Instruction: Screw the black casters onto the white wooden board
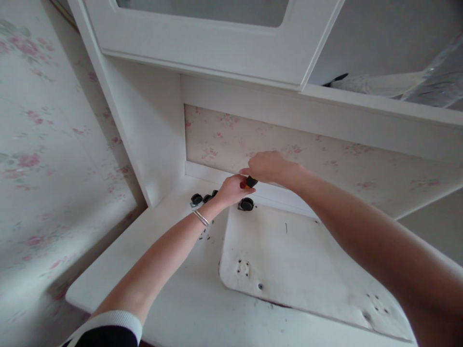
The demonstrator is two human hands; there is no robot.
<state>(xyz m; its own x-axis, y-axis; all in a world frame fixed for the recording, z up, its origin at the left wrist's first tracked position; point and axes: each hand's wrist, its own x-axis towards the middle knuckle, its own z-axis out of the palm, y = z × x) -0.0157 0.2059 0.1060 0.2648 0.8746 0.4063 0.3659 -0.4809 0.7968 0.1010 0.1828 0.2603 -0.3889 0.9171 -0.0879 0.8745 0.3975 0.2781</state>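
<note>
My left hand [231, 189] and my right hand [266, 166] meet at the back of a white desk [162, 284], both closed around a screwdriver with a red and black handle [249, 182]. Just under the hands a black caster wheel [247, 204] sits at the far corner of a worn white board [300, 260] that lies flat on the desk. The left wrist wears a silver bracelet. The screwdriver's tip is hidden by my left hand.
Three loose black casters [202, 198] lie at the back of the desk to the left. Small dark screws are scattered near my left wrist. A white cabinet door [202, 43] hangs overhead. Floral wallpaper covers the left wall and back panel.
</note>
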